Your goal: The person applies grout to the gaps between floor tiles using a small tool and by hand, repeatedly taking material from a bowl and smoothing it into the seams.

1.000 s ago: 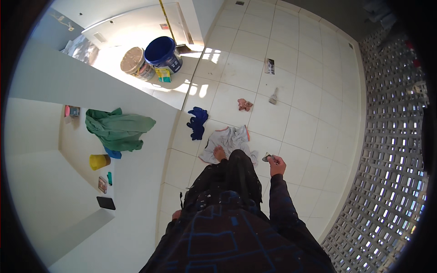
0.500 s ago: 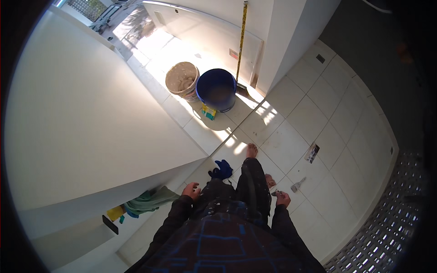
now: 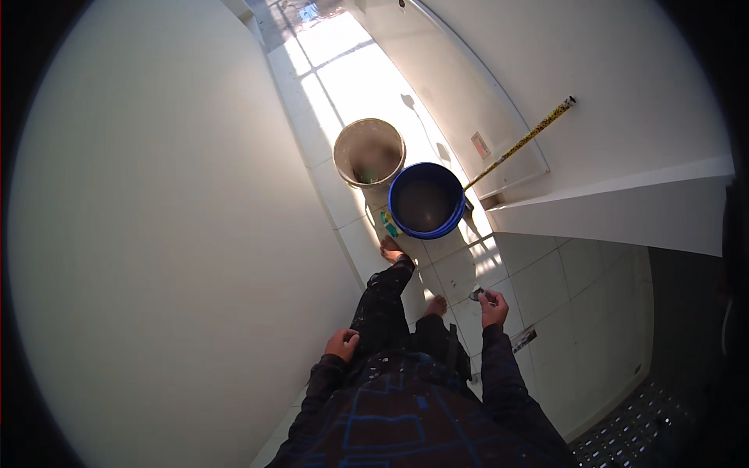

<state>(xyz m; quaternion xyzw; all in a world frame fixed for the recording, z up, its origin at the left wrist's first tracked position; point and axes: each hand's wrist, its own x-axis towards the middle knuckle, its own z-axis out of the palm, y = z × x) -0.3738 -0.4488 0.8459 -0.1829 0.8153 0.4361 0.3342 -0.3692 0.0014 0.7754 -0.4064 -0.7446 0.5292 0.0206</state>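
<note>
My right hand [image 3: 492, 310] pinches a small grey object [image 3: 477, 293], perhaps a scraper, above the tiled floor [image 3: 530, 277]. Near my left thigh, my left hand [image 3: 341, 343] hangs with loosely curled fingers and nothing visible in it. Ahead of my bare feet, a blue bucket [image 3: 425, 201] containing murky grey material stands beside a cream bucket [image 3: 369, 148], whose contents are unclear. A yellow-and-teal packet [image 3: 388, 224] lies against the blue bucket. Behind that bucket, a speckled yellow pole [image 3: 530, 135] leans on the white panel, its dark head on the floor.
A white wall [image 3: 156, 234] runs close along my left. On the right are a wall corner [image 3: 608, 203], a dark wall or opening [image 3: 686, 312] and perforated blockwork [image 3: 624, 433] low down. A sunlit passage [image 3: 328, 47] stretches beyond the buckets.
I have turned left and stepped toward the buckets, which appear nearer and more central. The clothes and shelf have left the view. My right hand still grips the small grey object.
</note>
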